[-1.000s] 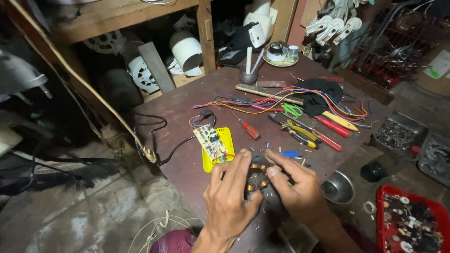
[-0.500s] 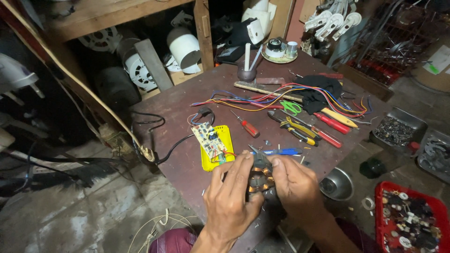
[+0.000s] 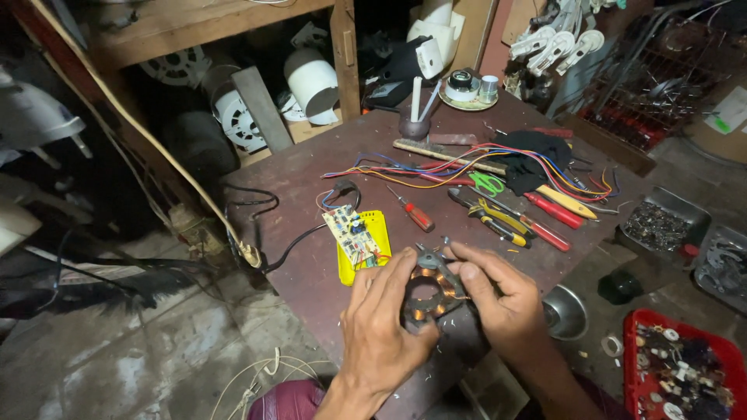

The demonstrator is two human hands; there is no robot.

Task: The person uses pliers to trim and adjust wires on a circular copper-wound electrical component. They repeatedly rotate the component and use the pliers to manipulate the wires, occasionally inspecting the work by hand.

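Your left hand [image 3: 385, 327] grips the near-left side of a motor stator [image 3: 426, 294], a ring of steel laminations with copper windings, its fingers curled over the rim. Your right hand [image 3: 498, 299] pinches the stator's far-right edge between thumb and fingertips, so that the part is held between both hands just above the brown worktable [image 3: 311, 264]. Directly beyond your left fingertips lies a green circuit board [image 3: 352, 233] resting on a yellow plastic tray [image 3: 373, 233], with a black cable running off to its left. Beyond your right hand lie a red-handled screwdriver [image 3: 412, 214], yellow-and-black pliers [image 3: 494, 218] and a bundle of coloured wires [image 3: 467, 165]. To the right of your right wrist sits a small metal bowl [image 3: 566, 311]; farther right, a red bin of small parts [image 3: 681, 373].
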